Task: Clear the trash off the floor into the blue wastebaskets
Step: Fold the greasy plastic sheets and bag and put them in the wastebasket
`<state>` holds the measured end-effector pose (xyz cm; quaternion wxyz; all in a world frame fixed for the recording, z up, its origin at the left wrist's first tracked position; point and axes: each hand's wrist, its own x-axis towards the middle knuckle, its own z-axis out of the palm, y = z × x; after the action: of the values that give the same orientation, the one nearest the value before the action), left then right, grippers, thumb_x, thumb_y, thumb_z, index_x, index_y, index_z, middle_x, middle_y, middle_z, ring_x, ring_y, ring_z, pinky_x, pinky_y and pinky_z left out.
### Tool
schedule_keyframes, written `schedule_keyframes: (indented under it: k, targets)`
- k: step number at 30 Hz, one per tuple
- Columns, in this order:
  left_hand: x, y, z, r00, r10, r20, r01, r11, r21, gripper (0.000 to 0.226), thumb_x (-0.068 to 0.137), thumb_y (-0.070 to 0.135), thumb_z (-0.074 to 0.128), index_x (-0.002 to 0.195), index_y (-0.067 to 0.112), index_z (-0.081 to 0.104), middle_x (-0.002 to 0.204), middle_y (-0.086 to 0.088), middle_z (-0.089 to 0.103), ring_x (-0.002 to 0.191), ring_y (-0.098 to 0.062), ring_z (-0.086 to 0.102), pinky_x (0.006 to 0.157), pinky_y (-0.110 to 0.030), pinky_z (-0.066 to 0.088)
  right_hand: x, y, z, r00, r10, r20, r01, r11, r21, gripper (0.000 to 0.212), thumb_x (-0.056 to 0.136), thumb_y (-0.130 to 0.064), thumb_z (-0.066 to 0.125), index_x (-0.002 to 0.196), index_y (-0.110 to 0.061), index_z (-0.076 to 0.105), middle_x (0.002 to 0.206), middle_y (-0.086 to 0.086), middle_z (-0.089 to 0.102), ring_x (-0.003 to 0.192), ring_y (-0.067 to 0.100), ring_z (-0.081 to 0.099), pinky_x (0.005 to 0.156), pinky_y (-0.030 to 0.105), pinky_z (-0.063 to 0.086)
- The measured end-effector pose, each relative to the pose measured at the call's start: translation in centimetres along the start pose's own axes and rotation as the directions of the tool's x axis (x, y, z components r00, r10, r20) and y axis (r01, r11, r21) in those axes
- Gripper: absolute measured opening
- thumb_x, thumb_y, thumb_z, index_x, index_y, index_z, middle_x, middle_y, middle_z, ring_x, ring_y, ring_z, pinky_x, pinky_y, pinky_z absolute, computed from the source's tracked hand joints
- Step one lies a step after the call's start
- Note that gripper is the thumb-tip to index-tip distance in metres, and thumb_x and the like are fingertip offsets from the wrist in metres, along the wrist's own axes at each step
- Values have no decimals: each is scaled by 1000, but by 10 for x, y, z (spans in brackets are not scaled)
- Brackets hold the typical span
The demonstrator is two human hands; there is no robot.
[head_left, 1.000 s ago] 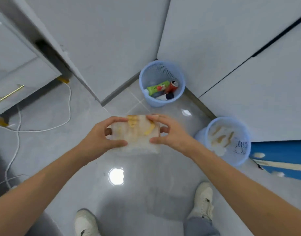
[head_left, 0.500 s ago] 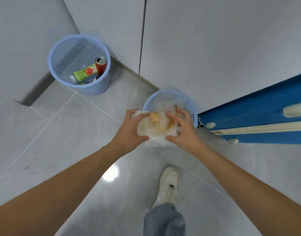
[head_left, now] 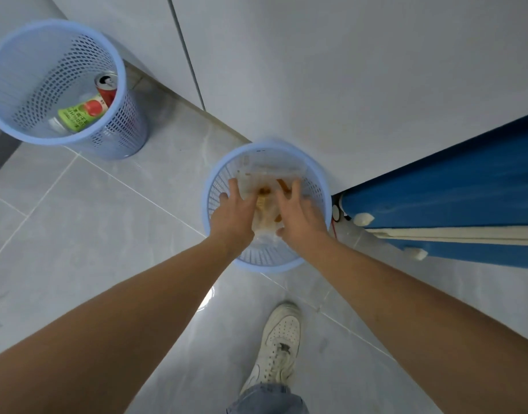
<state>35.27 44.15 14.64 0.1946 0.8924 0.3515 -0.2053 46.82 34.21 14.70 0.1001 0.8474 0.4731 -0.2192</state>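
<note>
A clear plastic wrapper [head_left: 264, 218] smeared with yellow-brown food stains hangs inside the mouth of the nearer blue wastebasket [head_left: 268, 266]. My left hand [head_left: 233, 216] grips its left side and my right hand [head_left: 301, 216] grips its right side, fingers stretched forward over the rim. More stained clear plastic [head_left: 268, 171] lies deeper in that basket. A second blue wastebasket [head_left: 33, 70] at the upper left holds a red can [head_left: 107, 88] and a green-labelled bottle [head_left: 80, 113].
Both baskets stand on grey floor tiles against white cabinet fronts [head_left: 346, 70]. A blue panel with white trim [head_left: 450, 180] juts in right of the nearer basket. My white shoe [head_left: 279, 348] stands just behind that basket.
I have stepped closer to the right basket. Both hands carried the stained wrapper forward from in front of the rim and lowered it into the basket's mouth.
</note>
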Motion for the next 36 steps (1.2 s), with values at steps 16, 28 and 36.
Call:
schedule_keyframes:
  k: [16,28,36]
  targets:
    - [51,0,53,957,88,276,-115,990,81,116,48,37,100,140,28,30,139,-7,52,128,-34,52,92,-49,57,53,-9,54,951,-9,309,42,994,-99,57,81,-21,78,132,-21,54,129,6,60,123,27,56,97,42,52]
    - [2,1,-6,967,83,239,-107,990,88,86,75,43,85,142,17,38,137,-11,43,131,-34,43,94,-48,51,-2,-13,-14,973,-47,224,54,998,-25,51,84,-33,72,128,-16,52,137,10,46,133,33,39,105,48,41]
    - [-86,-17,-76,973,231,-24,-232,971,-50,56,90,36,61,139,16,42,134,-8,46,120,-30,46,83,-39,44,-70,-43,-102,998,-20,51,16,996,89,44,86,-29,67,127,-18,55,132,4,52,126,26,45,97,39,41]
